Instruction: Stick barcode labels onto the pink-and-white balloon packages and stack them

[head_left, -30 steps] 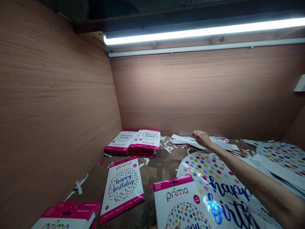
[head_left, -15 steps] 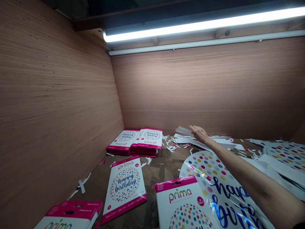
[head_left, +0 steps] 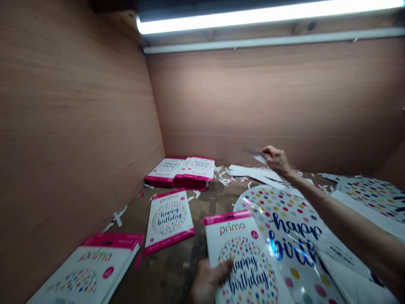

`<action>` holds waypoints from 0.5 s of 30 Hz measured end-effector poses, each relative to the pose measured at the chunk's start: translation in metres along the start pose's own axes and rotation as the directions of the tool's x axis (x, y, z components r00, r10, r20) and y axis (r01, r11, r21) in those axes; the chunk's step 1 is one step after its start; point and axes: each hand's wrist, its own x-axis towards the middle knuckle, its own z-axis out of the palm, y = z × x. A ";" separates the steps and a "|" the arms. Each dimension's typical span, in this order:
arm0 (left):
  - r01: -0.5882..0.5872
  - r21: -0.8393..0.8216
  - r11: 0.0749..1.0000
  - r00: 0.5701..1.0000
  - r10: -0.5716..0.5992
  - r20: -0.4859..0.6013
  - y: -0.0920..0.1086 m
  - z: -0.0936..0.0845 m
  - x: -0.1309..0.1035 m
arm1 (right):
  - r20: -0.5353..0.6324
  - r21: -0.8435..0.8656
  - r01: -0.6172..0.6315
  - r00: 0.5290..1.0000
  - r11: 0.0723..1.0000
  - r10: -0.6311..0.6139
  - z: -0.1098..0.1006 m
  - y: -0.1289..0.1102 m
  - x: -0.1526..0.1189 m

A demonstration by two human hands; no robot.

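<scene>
My right hand point(head_left: 276, 159) is raised above the white paper strips point(head_left: 253, 172) near the back wall, its fingers closed on a thin white strip point(head_left: 260, 158) blurred by motion. At the bottom centre, my left hand point(head_left: 211, 278) is blurred, its thumb lying over the left edge of a white and pink "prima happy birthday" packet point(head_left: 232, 228), gripping it. That packet overlaps a large dotted foil balloon point(head_left: 265, 198) lying flat to its right. My right forearm passes over the balloon's right side.
A single packet point(head_left: 169, 217) lies left of centre. Stacked packets stand at the back left point(head_left: 194, 169) and front left point(head_left: 95, 257). More dotted balloons point(head_left: 373, 196) lie at the right. Wooden walls point(head_left: 253, 105) enclose the surface, littered with scraps, under a lit tube point(head_left: 268, 17).
My left hand has come into view at the packet. My right hand has lifted from the paper strips with a strip in its fingers. The view has tilted down a little.
</scene>
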 end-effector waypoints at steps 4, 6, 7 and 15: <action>-0.026 -0.055 0.998 1.000 0.027 0.011 -0.004 0.007 -0.001 | 0.125 0.294 0.125 0.978 0.948 -0.167 -0.068 -0.037 -0.069; -0.035 -0.073 0.997 0.999 0.035 0.010 -0.006 0.008 -0.002 | 0.282 0.378 0.140 0.924 0.915 -0.258 -0.091 -0.054 -0.107; -0.037 -0.073 0.997 0.999 0.038 0.013 -0.006 0.008 -0.003 | 0.344 0.379 0.138 0.897 0.915 -0.278 -0.098 -0.060 -0.125; -0.124 0.010 0.992 0.992 0.123 0.023 -0.011 0.008 -0.012 | 0.514 0.148 0.121 0.838 0.982 -0.181 -0.080 -0.077 -0.181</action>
